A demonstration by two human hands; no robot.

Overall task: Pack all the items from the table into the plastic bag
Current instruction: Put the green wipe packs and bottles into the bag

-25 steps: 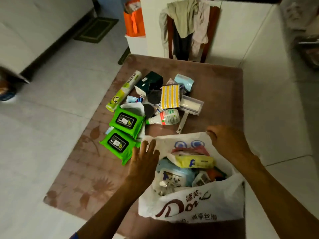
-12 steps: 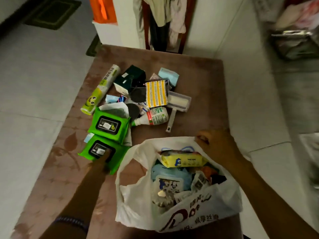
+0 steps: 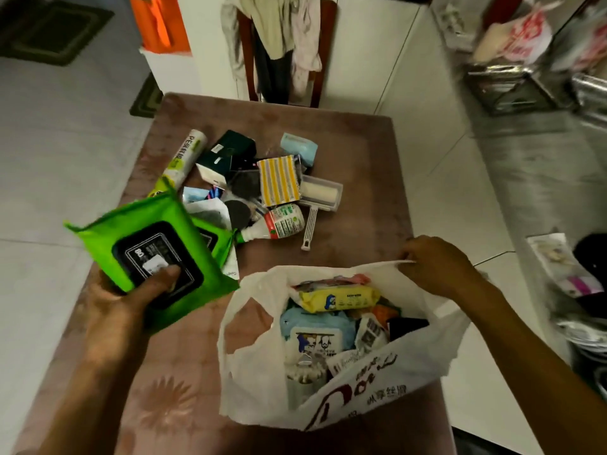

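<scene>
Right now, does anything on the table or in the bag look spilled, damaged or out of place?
Nothing stands out. The left hand holds a green wipes pack, the right hand holds the plastic bag open, and remaining items are simply heaped.

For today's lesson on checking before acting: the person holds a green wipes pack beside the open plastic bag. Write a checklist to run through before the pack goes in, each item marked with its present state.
1. Left hand grips the green wipes pack firmly: ok.
2. Pack lifted off the table: ok.
3. Right hand pinches the plastic bag rim, mouth open: ok.
4. Room on top inside the bag: cannot tell.
5. Pack already over the mouth: not ok, it is left of it.
</scene>
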